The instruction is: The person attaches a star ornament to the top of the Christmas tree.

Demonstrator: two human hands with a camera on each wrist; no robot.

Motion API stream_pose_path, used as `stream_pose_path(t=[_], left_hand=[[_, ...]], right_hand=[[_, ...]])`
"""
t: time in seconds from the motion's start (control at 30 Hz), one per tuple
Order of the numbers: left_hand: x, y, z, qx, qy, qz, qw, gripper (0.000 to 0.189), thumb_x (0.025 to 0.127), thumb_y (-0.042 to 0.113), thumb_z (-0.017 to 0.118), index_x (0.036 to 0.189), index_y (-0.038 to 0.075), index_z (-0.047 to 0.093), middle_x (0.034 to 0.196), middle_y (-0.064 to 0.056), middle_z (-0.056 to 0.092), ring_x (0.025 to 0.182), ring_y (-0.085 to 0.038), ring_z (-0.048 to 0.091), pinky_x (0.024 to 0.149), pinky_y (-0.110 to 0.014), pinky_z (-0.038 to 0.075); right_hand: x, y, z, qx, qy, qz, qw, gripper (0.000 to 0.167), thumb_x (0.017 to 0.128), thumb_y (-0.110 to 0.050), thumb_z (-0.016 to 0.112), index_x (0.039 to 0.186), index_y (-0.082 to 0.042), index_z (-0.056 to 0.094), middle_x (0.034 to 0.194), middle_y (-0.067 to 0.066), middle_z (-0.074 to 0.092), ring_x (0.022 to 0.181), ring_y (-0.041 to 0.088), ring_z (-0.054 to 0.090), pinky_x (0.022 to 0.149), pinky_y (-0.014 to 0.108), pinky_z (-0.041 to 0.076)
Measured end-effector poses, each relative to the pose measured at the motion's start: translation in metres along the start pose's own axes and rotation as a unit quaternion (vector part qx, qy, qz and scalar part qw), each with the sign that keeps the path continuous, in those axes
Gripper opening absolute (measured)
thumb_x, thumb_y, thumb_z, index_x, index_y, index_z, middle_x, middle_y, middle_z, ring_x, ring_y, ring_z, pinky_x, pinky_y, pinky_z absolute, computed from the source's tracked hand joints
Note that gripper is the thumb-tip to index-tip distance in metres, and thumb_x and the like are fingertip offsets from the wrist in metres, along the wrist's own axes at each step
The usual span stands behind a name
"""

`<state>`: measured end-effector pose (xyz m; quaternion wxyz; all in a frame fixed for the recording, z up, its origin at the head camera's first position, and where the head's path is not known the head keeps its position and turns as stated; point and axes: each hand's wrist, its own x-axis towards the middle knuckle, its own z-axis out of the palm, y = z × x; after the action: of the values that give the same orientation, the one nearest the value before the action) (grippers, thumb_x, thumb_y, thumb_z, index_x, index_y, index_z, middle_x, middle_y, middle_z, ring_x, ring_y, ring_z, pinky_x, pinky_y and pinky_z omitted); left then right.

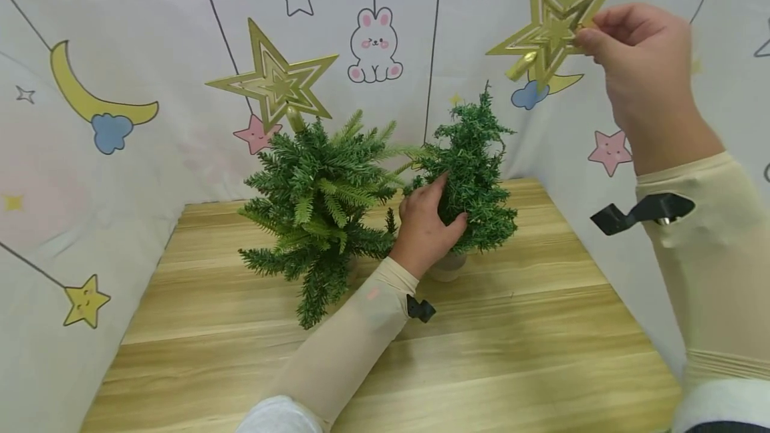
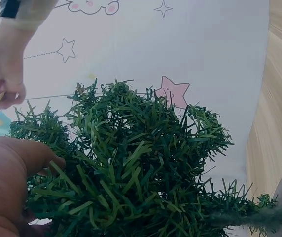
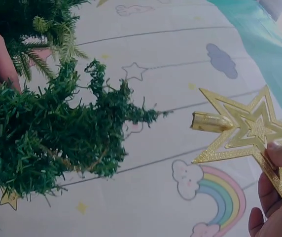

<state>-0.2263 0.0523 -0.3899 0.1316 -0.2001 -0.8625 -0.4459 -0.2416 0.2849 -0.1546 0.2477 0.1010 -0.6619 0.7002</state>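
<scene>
In the head view my right hand (image 1: 652, 72) pinches one point of a gold star tree topper (image 1: 556, 29), up above and right of a small artificial Christmas tree (image 1: 478, 172). The right wrist view shows the topper's hollow tube facing the tip of that tree, with a gap between them. My left hand (image 1: 424, 229) grips the same tree's green foliage from its left side; in the left wrist view part of the fingers is hidden among the needles. To the left stands a fuller Christmas tree (image 1: 325, 186) with another gold star topper (image 1: 279, 85) tilted on its top.
Both trees stand on a wood-grain table (image 1: 511, 333). Behind and beside it hangs a white cloth (image 1: 180, 119) printed with stars, moons and rabbits. The fuller tree's branches reach close to my left hand. A pale base (image 1: 448, 267) shows under the smaller tree.
</scene>
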Motion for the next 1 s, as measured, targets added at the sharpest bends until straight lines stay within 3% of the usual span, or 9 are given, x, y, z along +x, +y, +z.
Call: stream_pose_path(t=[0.17, 0.37, 0.57, 0.73, 0.87, 1.0], left_hand=[[0.0, 0.0, 0.0, -0.002, -0.003, 0.001, 1.0, 0.078, 0.097, 0.034, 0.074, 0.163, 0.021, 0.034, 0.154, -0.003, 0.053, 0.144, -0.028, 0.041, 0.122, -0.054, 0.019], [0.001, 0.0, 0.001, 0.001, -0.004, 0.004, 1.0, 0.078, 0.097, 0.034, 0.074, 0.163, 0.02, 0.035, 0.154, -0.003, 0.053, 0.144, -0.029, 0.042, 0.122, -0.056, 0.019], [0.002, 0.001, 0.001, -0.002, -0.001, 0.005, 1.0, 0.078, 0.097, 0.034, 0.074, 0.163, 0.021, 0.035, 0.154, -0.002, 0.053, 0.144, -0.028, 0.041, 0.122, -0.056, 0.018], [0.002, 0.0, 0.001, -0.007, 0.005, 0.009, 0.9999, 0.077, 0.096, 0.033, 0.074, 0.163, 0.021, 0.036, 0.154, -0.003, 0.053, 0.144, -0.029, 0.042, 0.121, -0.057, 0.018], [0.0, -0.001, 0.002, -0.007, 0.006, 0.006, 0.9999, 0.076, 0.097, 0.032, 0.073, 0.163, 0.02, 0.036, 0.153, -0.004, 0.054, 0.143, -0.029, 0.042, 0.121, -0.057, 0.019], [0.001, -0.001, 0.002, -0.007, 0.009, 0.004, 0.9999, 0.07, 0.1, 0.031, 0.068, 0.162, 0.02, 0.037, 0.152, -0.005, 0.055, 0.143, -0.029, 0.043, 0.121, -0.056, 0.02]], right_hand=[[0.005, -0.009, 0.024, -0.114, -0.026, 0.002, 0.9932, 0.02, 0.088, -0.012, 0.082, 0.103, -0.001, 0.076, 0.099, 0.004, 0.073, 0.096, 0.016, 0.067, 0.092, 0.018, 0.053], [0.011, -0.014, 0.032, -0.264, -0.048, -0.015, 0.9633, 0.025, 0.093, -0.026, 0.077, 0.112, -0.009, 0.078, 0.104, -0.005, 0.074, 0.098, 0.009, 0.065, 0.093, 0.016, 0.05], [0.016, -0.011, 0.034, -0.338, -0.074, -0.029, 0.9378, 0.018, 0.097, -0.027, 0.075, 0.107, -0.013, 0.079, 0.092, -0.013, 0.072, 0.087, 0.006, 0.06, 0.075, 0.019, 0.045], [0.018, -0.004, 0.037, -0.396, -0.102, -0.035, 0.9116, 0.027, 0.098, -0.034, 0.073, 0.111, -0.011, 0.079, 0.09, -0.018, 0.07, 0.084, 0.004, 0.058, 0.068, 0.02, 0.044], [0.019, 0.003, 0.039, -0.415, -0.12, -0.047, 0.9004, 0.03, 0.099, -0.034, 0.073, 0.113, -0.008, 0.078, 0.088, -0.021, 0.07, 0.083, 0.001, 0.061, 0.068, 0.021, 0.044], [0.02, 0.004, 0.04, -0.421, -0.123, -0.056, 0.8969, 0.03, 0.099, -0.032, 0.072, 0.114, -0.006, 0.078, 0.087, -0.021, 0.07, 0.082, 0.0, 0.063, 0.066, 0.02, 0.045]])
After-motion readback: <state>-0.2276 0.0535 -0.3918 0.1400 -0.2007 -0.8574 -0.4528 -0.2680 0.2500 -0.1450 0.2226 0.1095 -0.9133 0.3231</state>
